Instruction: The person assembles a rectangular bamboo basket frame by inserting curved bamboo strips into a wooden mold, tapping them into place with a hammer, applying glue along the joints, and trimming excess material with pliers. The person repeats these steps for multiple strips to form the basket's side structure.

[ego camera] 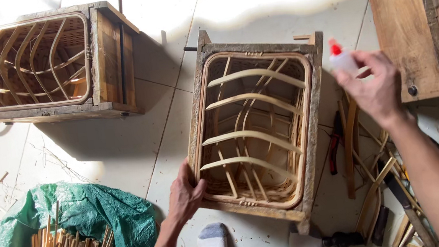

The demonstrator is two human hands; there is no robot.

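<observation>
White tiled floor (120, 135); left hand (184, 192) grips basket mould (258, 130) edge, right hand (374, 85) clasps glue bottle (342, 60).

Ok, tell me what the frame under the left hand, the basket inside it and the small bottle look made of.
Frame: rough unfinished wood, grain and worn edges. Basket: pale split bamboo or rattan, bent strips and weave. Small bottle in the right hand: likely translucent plastic, red cap. Left hand grips the frame's edge.

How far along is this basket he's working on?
The woven basket already sits in its wooden frame, bent ribs in place. The left hand steadies the frame; the right hand holds a red-capped bottle. Loose strips lie unused beside it.
</observation>
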